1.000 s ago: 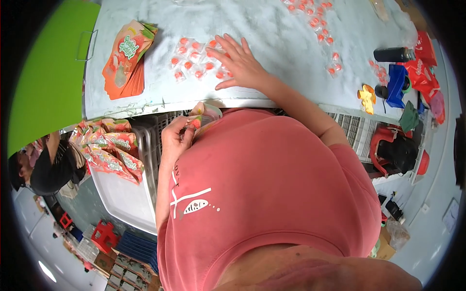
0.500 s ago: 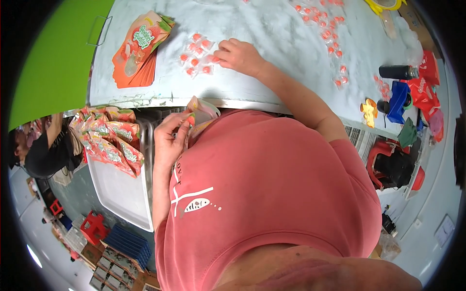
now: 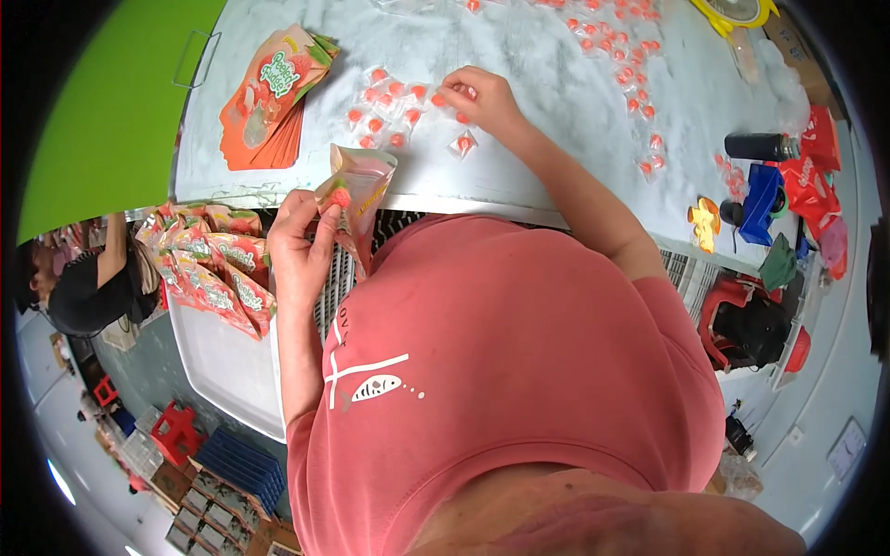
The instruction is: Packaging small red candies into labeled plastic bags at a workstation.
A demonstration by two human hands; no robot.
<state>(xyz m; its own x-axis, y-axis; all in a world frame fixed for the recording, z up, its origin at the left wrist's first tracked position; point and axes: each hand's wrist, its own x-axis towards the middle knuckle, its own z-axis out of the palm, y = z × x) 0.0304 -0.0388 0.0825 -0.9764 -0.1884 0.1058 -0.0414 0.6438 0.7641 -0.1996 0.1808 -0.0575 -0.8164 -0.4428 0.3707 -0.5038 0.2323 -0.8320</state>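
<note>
My left hand (image 3: 301,243) pinches the edge of a pink and orange stand-up pouch (image 3: 363,190), its mouth gaping upward beside the table's front edge. On the table, my right hand (image 3: 484,100) curls its fingers around a wrapped red candy, with another at the fingertips. Several clear-wrapped red candies (image 3: 375,124) lie in a loose cluster left of that hand, and a single candy (image 3: 463,144) sits just below it. A fanned stack of flat pouches (image 3: 264,102) rests on the table to the left.
More wrapped candies (image 3: 630,74) trail along the table's far right. Filled pouches (image 3: 209,264) lie in a white tray (image 3: 227,371) at my left. A black bottle (image 3: 756,145), blue tape dispenser (image 3: 762,199) and yellow tape (image 3: 732,11) are rightward. Another person (image 3: 88,287) works at far left.
My left hand has raised the pouch from against my body to the table edge, mouth up. My right hand has shifted slightly right, and the candies near it are more spread out.
</note>
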